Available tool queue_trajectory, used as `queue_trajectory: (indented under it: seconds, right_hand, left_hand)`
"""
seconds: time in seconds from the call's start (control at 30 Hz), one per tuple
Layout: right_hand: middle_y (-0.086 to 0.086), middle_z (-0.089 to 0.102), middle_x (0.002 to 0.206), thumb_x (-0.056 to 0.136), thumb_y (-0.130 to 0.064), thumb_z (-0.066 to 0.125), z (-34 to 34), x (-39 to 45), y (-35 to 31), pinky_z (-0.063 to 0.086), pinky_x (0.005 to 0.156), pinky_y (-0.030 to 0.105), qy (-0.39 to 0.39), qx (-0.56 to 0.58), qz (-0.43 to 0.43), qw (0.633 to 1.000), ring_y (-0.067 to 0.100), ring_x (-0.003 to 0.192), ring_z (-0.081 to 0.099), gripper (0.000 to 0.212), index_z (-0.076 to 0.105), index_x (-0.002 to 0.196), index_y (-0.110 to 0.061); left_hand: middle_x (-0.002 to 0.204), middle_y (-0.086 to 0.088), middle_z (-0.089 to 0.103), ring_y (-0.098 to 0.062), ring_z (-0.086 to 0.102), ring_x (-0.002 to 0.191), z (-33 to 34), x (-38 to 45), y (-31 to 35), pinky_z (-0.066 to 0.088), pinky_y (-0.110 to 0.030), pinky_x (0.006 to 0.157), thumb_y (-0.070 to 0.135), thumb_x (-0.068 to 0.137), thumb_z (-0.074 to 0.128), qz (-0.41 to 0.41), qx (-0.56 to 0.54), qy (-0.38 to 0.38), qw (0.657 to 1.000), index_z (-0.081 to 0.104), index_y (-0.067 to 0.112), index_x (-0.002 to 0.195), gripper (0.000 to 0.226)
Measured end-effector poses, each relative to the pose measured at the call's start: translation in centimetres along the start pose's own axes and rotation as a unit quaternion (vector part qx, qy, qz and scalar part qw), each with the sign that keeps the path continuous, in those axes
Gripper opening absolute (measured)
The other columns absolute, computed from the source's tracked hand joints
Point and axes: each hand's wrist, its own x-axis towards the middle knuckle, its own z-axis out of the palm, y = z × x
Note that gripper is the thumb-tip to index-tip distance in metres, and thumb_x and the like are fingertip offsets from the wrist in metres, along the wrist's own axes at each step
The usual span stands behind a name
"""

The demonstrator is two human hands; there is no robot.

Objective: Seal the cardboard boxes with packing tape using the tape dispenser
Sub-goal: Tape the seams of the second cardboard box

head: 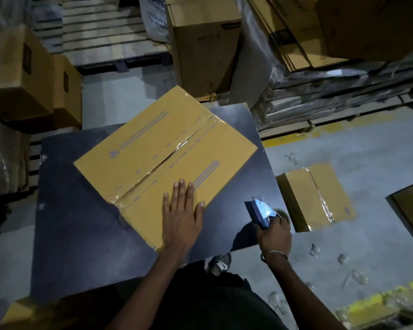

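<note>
Head view: the cardboard box lies flat on the dark table at centre, clear tape along its seam. The left hand presses it flat-fingered at its 5 o'clock corner. At 4 o'clock, apart from the box, the right hand grips the blue tape dispenser.

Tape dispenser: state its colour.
Blue, with a shiny metal plate; the tape dispenser shows in the head view.
</note>
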Motion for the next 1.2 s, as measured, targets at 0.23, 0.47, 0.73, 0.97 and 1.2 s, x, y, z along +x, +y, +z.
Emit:
queue_trajectory:
  seconds: [0.23, 0.47, 0.73, 0.97, 1.2]
  right_hand:
    - [0.019, 0.074, 0.107, 0.088, -0.028, 0.081, -0.6, 2.0, 0.7, 0.058, 0.084, 0.042, -0.011, -0.010, -0.055, 0.998, 0.037, 0.100, 0.068, 0.034, 0.073, 0.106, 0.000]
    - [0.015, 0.075, 0.111, 0.091, -0.025, 0.077, -4.7, 0.4, 0.3, 0.061, 0.084, 0.040, 0.052, -0.003, -0.129, 0.990, 0.032, 0.100, 0.071, 0.029, 0.074, 0.111, -0.005]
    - [0.011, 0.076, 0.097, 0.074, -0.014, 0.093, -12.1, -5.0, -8.3, 0.063, 0.072, 0.040, 0.139, 0.093, -0.347, 0.923, 0.033, 0.088, 0.072, 0.027, 0.076, 0.094, -0.010]
    - [0.004, 0.077, 0.099, 0.078, -0.035, 0.086, -10.2, -6.5, -20.9, 0.054, 0.069, 0.029, 0.056, 0.104, -0.440, 0.890, 0.027, 0.089, 0.073, 0.033, 0.078, 0.099, -0.011]
    - [-0.007, 0.068, 0.087, 0.083, -0.051, 0.076, -6.2, -7.2, -29.2, 0.035, 0.064, 0.027, -0.033, 0.093, -0.466, 0.879, 0.019, 0.075, 0.060, 0.036, 0.073, 0.092, -0.017]
  left_hand:
    - [0.173, -0.008, 0.024, -0.023, 0.015, 0.162, 0.4, -0.1, -0.3, 0.019, -0.055, 0.128, 0.050, 0.111, 0.037, -0.008, -0.005, -0.011, 1.000, 0.035, 0.015, 0.164, 0.063]
    - [0.175, -0.002, 0.019, -0.016, 0.007, 0.163, 0.3, 0.2, -0.3, 0.007, -0.049, 0.131, 0.053, 0.109, 0.035, -0.034, -0.068, -0.039, 0.996, 0.034, 0.022, 0.165, 0.064]
    - [0.146, 0.007, 0.063, -0.005, 0.056, 0.137, -6.4, 4.7, -0.4, 0.044, -0.024, 0.112, 0.035, 0.107, 0.061, -0.177, -0.569, -0.160, 0.787, 0.061, 0.028, 0.144, 0.037]
    - [0.129, -0.004, 0.075, -0.018, 0.067, 0.125, -13.2, 8.1, -8.3, 0.048, -0.034, 0.104, 0.040, 0.100, 0.059, -0.197, -0.690, -0.191, 0.670, 0.073, 0.014, 0.131, 0.043]
    - [0.109, -0.006, 0.079, -0.014, 0.071, 0.100, -13.9, 9.6, -18.0, 0.056, -0.023, 0.082, 0.028, 0.084, 0.079, -0.233, -0.689, -0.167, 0.666, 0.080, 0.007, 0.106, 0.031]
